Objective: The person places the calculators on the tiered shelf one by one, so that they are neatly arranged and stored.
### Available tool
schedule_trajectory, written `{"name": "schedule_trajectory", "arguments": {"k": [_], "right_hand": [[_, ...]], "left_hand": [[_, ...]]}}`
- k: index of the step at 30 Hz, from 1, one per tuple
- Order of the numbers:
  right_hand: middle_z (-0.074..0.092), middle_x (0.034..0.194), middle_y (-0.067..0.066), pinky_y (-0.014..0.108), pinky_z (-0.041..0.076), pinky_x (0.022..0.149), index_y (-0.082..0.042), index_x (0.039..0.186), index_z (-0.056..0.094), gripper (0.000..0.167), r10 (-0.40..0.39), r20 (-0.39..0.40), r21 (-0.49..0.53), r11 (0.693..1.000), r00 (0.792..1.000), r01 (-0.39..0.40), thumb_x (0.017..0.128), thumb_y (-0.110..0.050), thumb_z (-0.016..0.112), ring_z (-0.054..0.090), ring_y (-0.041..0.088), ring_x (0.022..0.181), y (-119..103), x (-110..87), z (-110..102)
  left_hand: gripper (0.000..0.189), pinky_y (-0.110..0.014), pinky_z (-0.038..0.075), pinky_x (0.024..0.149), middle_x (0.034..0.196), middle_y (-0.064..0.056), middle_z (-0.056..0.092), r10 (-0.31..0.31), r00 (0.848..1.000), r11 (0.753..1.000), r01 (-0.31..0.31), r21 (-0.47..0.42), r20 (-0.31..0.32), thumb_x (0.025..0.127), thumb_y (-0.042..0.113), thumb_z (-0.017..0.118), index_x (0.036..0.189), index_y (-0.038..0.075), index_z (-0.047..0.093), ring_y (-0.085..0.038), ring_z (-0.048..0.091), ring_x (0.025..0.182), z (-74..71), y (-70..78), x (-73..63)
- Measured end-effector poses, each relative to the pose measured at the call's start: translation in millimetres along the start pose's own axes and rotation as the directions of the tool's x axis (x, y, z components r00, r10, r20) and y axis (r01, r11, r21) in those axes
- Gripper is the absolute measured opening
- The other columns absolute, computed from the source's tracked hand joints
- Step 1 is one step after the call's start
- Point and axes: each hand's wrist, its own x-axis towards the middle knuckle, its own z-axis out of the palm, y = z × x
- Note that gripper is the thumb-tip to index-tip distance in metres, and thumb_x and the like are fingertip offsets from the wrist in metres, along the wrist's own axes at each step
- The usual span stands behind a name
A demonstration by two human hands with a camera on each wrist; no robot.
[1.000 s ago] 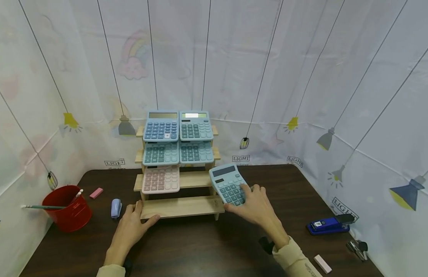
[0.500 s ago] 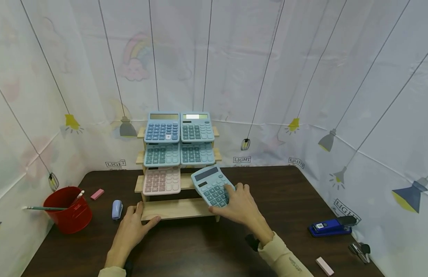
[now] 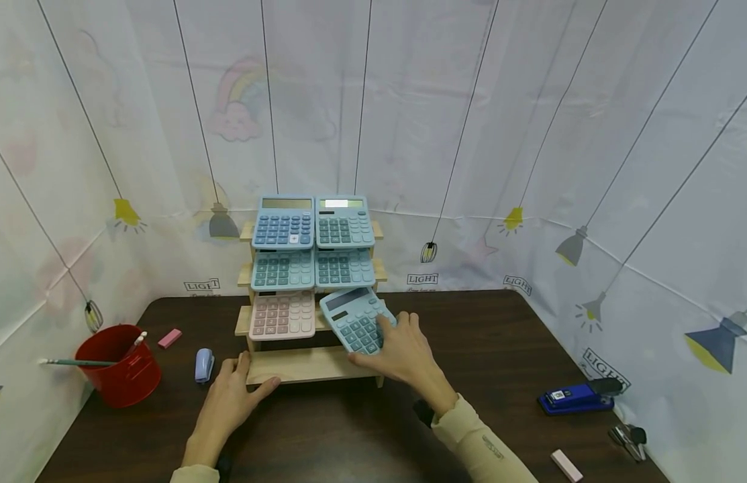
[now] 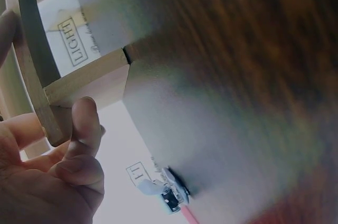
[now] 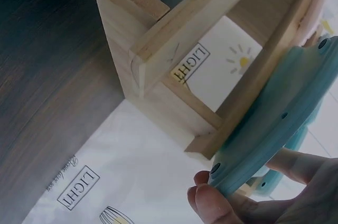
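Note:
My right hand (image 3: 406, 352) grips a light teal calculator (image 3: 356, 322) by its lower right side. The calculator sits tilted at the right part of the third tier of a wooden stepped rack (image 3: 307, 364). In the right wrist view, its underside (image 5: 274, 123) lies close to a shelf edge; contact is hard to tell. A pink calculator (image 3: 282, 316) rests beside it on the same tier. At the rack's lower left corner my left hand (image 3: 224, 402) holds the end of the bottom shelf, its fingers around the wood in the left wrist view.
Two blue-toned calculators stand on each upper tier, including a blue one (image 3: 283, 223). To the left are a red bucket (image 3: 122, 376) with pencils, a pink eraser (image 3: 170, 338) and a small stapler (image 3: 204, 365). A blue stapler (image 3: 575, 396) and another eraser (image 3: 566, 465) lie right.
My right hand has carried the teal calculator leftward, from beside the rack to the third tier next to the pink calculator. My left hand has stayed at the rack's corner.

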Motion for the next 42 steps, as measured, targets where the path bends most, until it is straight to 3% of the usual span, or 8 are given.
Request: {"name": "schedule_trajectory", "arguments": {"k": [8,14,23,33,42], "right_hand": [[0.046,0.112,0.023,0.038,0.050,0.063,-0.010,0.140,0.057,0.104,0.006,-0.016,0.006,1.000,1.000,-0.006,0.068,-0.085,0.066,0.044,0.033,0.099,-9.2,10.8,8.3],[0.042,0.121,0.022,0.040,0.051,0.070,-0.010,0.143,0.053,0.104,-0.017,0.030,0.055,0.998,0.999,0.015,0.070,-0.082,0.069,0.043,0.031,0.101,-13.8,15.3,9.0],[0.041,0.110,0.018,0.032,0.044,0.059,-0.007,0.140,0.056,0.093,-0.070,-0.015,0.056,0.996,0.997,0.071,0.077,-0.074,0.070,0.042,0.028,0.090,-16.7,23.1,15.6],[0.046,0.108,0.020,0.032,0.044,0.061,-0.008,0.132,0.061,0.088,-0.039,-0.033,-0.033,0.999,0.999,0.038,0.077,-0.077,0.066,0.044,0.028,0.087,-24.8,33.4,20.4],[0.047,0.105,0.021,0.033,0.043,0.067,-0.007,0.124,0.062,0.088,-0.047,-0.106,-0.089,0.995,0.993,0.038,0.076,-0.080,0.065,0.039,0.026,0.084,-27.6,35.3,26.4]], "left_hand": [[0.104,-0.056,0.053,0.089,0.128,-0.030,0.049,0.007,1.000,1.000,-0.007,-0.006,-0.008,0.087,0.068,0.064,0.152,-0.007,0.035,-0.033,0.061,0.097,-0.7,-0.2,0.5],[0.107,-0.057,0.052,0.090,0.129,-0.031,0.048,-0.009,1.000,1.000,0.009,-0.004,0.007,0.086,0.072,0.062,0.152,-0.007,0.034,-0.034,0.061,0.100,-0.5,0.1,1.1],[0.106,-0.057,0.052,0.090,0.129,-0.030,0.049,-0.011,1.000,1.000,0.011,0.002,0.008,0.086,0.071,0.062,0.152,-0.007,0.035,-0.034,0.061,0.099,0.2,-0.2,1.4],[0.105,-0.056,0.052,0.090,0.128,-0.030,0.049,-0.016,1.000,1.000,0.016,0.005,0.007,0.086,0.069,0.064,0.152,-0.007,0.035,-0.032,0.060,0.097,-0.2,-0.5,0.6],[0.106,-0.056,0.052,0.090,0.128,-0.030,0.049,-0.013,1.000,1.000,0.013,0.008,0.005,0.086,0.071,0.063,0.153,-0.006,0.035,-0.032,0.060,0.097,-1.1,0.8,0.5]]}}
